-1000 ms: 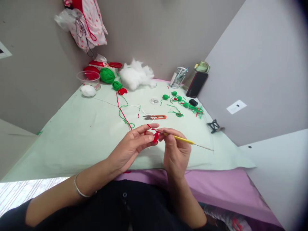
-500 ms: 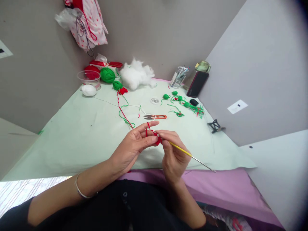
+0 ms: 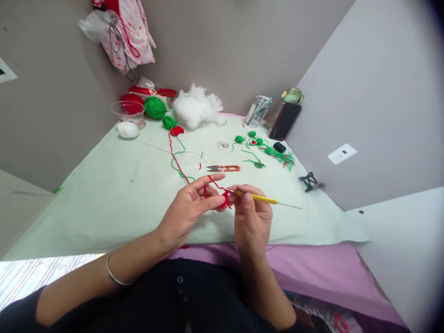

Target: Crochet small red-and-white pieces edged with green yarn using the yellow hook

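Observation:
Between the thumb and fingers of my left hand (image 3: 189, 203) is pinched a small red crochet piece (image 3: 225, 200). Red yarn (image 3: 178, 162) runs up from the table and over my raised left index finger. My right hand (image 3: 254, 210) grips the yellow handle of a crochet hook (image 3: 260, 198), which lies nearly level. Its metal tip meets the red yarn just above the piece; whether a loop sits on it is too small to tell. Beyond my fingers lie orange thread snips (image 3: 229, 168) on the pale green cloth (image 3: 145, 203).
At the back left are a green yarn ball (image 3: 155, 107), a clear tub (image 3: 120, 111), a white yarn ball (image 3: 128, 130) and white stuffing (image 3: 197, 106). Small green crocheted balls (image 3: 259, 141), a pen cup (image 3: 258, 111) and a phone (image 3: 285, 121) stand toward the right wall.
The crochet hook has swung from slanting down to the right to nearly level, and my right hand has turned with it. The yarn on my left index finger has shifted slightly left.

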Motion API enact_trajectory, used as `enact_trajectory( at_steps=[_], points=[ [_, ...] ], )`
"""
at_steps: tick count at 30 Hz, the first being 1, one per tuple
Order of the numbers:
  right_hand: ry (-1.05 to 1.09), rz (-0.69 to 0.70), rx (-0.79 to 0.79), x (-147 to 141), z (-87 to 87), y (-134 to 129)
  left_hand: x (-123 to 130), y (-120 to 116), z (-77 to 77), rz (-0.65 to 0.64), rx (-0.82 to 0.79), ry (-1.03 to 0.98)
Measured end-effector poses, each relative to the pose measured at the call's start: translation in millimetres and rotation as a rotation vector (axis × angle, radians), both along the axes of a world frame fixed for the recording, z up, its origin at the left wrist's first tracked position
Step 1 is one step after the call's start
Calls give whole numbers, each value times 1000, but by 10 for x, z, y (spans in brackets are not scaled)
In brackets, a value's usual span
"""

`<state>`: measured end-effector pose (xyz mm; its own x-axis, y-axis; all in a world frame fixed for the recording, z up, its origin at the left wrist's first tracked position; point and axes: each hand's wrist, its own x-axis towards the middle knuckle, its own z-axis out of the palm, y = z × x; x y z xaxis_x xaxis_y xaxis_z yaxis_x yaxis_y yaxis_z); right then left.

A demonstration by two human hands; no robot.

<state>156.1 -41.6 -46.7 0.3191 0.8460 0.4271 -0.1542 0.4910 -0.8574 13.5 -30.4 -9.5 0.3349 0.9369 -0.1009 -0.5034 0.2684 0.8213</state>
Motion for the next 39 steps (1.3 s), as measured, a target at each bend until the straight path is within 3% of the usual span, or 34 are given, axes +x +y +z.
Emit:
enact_trajectory(
  at_steps=[6, 13, 21, 29, 32, 35, 37, 39],
  points=[
    [-171, 34, 45, 24, 25, -14, -2, 5, -35, -61, -7, -17],
    [66, 169, -80, 70, 74, -4, -55, 47, -14, -160, -95, -66],
    [-98, 112, 57, 86, 130, -122, -103, 55, 15, -91, -5, -13],
    [-80, 122, 78, 84, 131, -93, -99, 62, 53, -69, 23, 33],
    [-229, 25, 112, 91, 134, -121, -92, 53, 28, -25, 101, 84],
    [-555, -158, 291, 71, 72, -150, -60, 22, 1, 30, 142, 90],
    [-783, -298, 431, 48, 8, -153, -31, 0, -4, 21, 68, 27],
    [-867, -387, 476, 31, -34, -145, -12, -7, 1, -45, -61, -59]
  ],
)
